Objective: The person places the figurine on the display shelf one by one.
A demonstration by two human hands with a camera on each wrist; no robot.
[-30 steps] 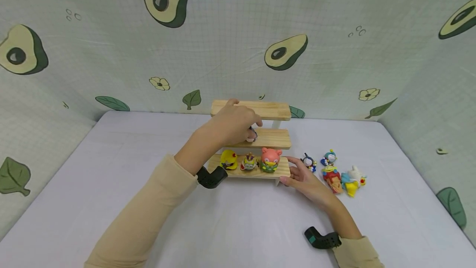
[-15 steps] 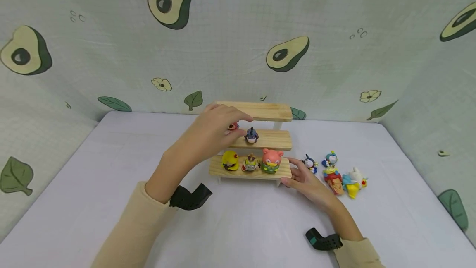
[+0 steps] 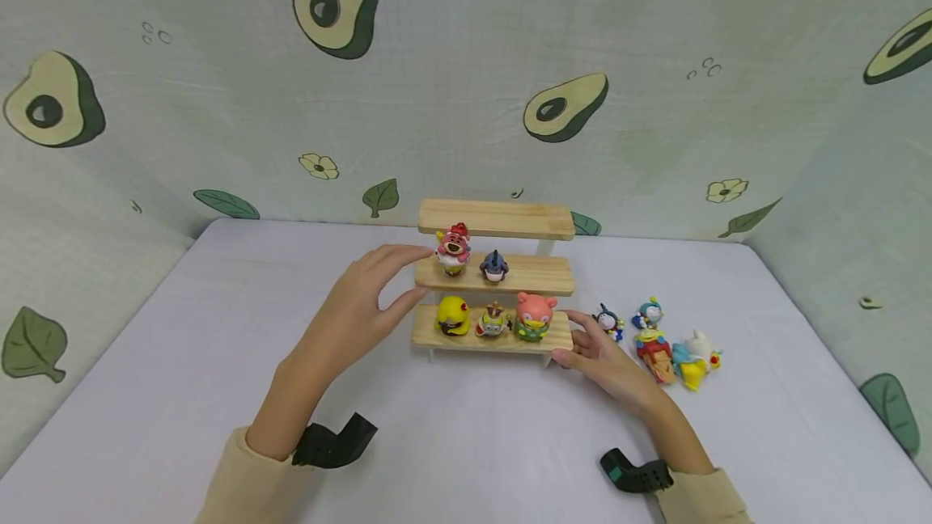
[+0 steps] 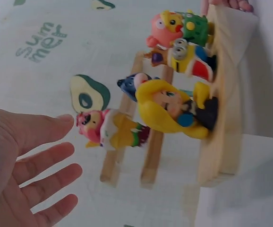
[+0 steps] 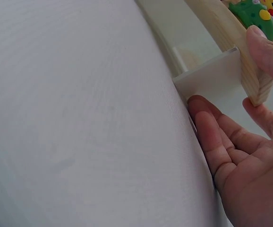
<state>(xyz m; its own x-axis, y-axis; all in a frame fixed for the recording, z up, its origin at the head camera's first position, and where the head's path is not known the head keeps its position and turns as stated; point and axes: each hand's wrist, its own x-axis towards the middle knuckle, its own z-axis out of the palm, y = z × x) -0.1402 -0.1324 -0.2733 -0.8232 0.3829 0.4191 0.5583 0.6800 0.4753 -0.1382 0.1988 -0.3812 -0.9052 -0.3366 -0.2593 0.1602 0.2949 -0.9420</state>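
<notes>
And here's the left hand (image 3: pixel 357 302), its grip wide, nothing between thumb and fingers, and right off those fingertips stands the pink bear figure (image 3: pixel 454 251), upright at the near end of the rack's middle tier (image 3: pixel 537 275). It's tight! Touching or just apart, I can't tell. One careless flick of those fingers and the bear could go: sideways into the blue donkey figure (image 3: pixel 494 267) just beyond it, or forward onto the yellow-haired figure (image 3: pixel 453 316) lower down, its big head making it look top-heavy.

Over to the right hand (image 3: pixel 604 358): this grip is narrow, pinching the near end of the bottom tier (image 3: pixel 425 336), thumb up front, a finger at the board's corner, others folded beside the clear support (image 5: pixel 212 75). Steadying, I'd judge. But a tug or lift there would tilt the whole rack, and everyone aboard could slide. Just inside that thumb sits the pink-hooded figure (image 3: pixel 535 315), first to be nudged if the thumb slips inward; the crowned figure (image 3: pixel 492 320) is next along.

And watch the back of that right grip! The dark-blue figure (image 3: pixel 608 322) lies just beside it on the tabletop (image 3: pixel 473 435), the red figure (image 3: pixel 654 354) a little farther out; swing the knuckles outward and they could get swept away.
</notes>
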